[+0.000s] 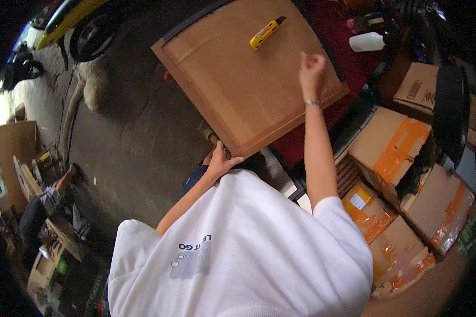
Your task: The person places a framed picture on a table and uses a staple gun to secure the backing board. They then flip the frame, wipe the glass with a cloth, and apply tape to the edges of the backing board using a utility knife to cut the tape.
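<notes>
A brown panel with a raised wooden border (238, 79) lies tilted in front of me, dark strips along parts of its far and right edges. My left hand (222, 164) grips its near corner, thumb over the border and fingers at the side. On the panel's far part rests a yellow utility knife (264, 34) with a dark end. Over the panel's right side is my right hand (312, 71), closed with the fingers curled in. It is slightly blurred, and whatever the fingers may hold does not show. A band circles the right wrist.
Taped cardboard boxes (388, 150) are stacked at my right. A white bottle (367, 42) lies at the far right, near dark red fabric (354, 71). Grey floor (127, 142) stretches to the left, where another person (42, 206) sits among wooden boards.
</notes>
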### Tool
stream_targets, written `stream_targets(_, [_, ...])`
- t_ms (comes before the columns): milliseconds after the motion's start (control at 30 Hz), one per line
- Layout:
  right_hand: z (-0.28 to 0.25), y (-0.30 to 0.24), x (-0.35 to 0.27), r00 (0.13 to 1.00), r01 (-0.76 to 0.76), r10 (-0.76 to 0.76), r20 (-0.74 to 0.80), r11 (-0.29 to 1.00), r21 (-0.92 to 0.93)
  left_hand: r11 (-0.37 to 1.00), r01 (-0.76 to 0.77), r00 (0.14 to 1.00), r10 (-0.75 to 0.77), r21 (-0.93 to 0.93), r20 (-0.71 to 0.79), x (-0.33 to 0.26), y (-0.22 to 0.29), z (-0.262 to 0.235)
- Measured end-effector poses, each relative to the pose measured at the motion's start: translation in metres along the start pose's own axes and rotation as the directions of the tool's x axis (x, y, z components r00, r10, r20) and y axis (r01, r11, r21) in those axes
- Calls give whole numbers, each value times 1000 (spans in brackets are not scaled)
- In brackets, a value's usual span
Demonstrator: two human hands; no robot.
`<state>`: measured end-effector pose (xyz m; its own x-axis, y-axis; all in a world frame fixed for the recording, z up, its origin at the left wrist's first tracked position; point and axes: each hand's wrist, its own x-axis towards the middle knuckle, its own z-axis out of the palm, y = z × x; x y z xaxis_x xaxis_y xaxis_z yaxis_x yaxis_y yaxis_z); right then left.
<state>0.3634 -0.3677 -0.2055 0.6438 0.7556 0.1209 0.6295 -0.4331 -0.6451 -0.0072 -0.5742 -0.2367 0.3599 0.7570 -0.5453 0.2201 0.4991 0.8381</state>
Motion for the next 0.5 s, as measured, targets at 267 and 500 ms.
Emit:
stream_targets(267, [124,-115,47,964,28,6,267,992,-121,988,139,990,-139,-61,-4,-5,26,-10])
stream_targets(500, [30,-78,-88,790,-70,-178,587,924,376,985,14,992,-35,172,117,-4,1,-27])
